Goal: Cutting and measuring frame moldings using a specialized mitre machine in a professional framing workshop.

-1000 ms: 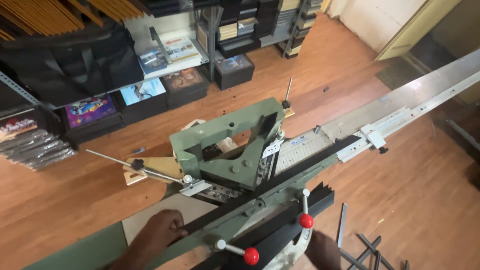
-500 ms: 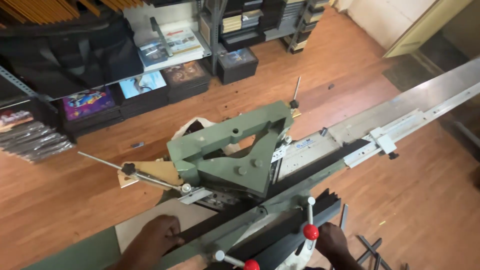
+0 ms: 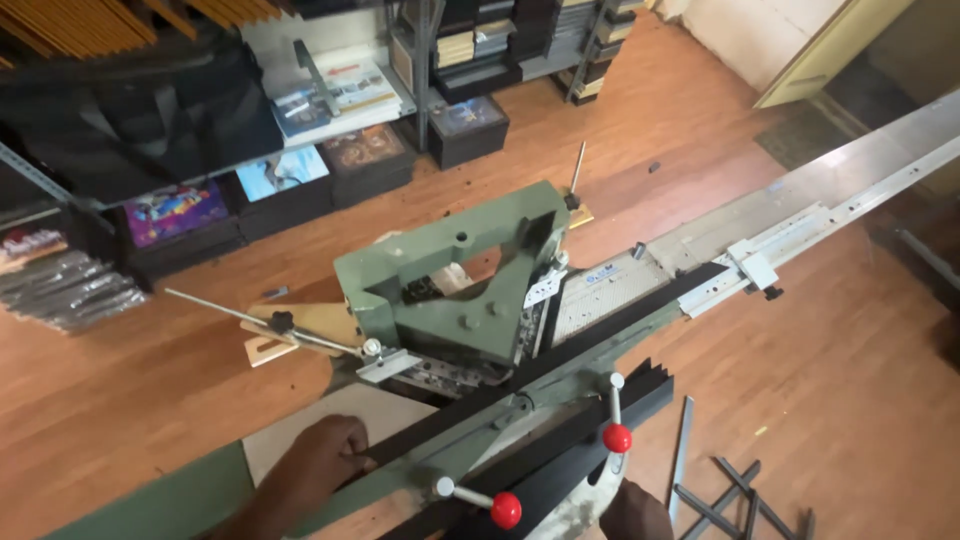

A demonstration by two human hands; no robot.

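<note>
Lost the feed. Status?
Left hand pressing black moulding strip on green cutter. Right hand barely visible, below red-knobbed lever. Nothing blocking.

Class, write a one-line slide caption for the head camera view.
Left hand presses a black strip on a green cutting machine; right hand sits below a red-knobbed lever.

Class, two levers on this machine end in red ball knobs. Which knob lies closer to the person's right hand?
The upper red knob, on the lever that stands nearly upright, sits just above the right hand. The lower red knob ends a lever lying flatter, further left.
</note>
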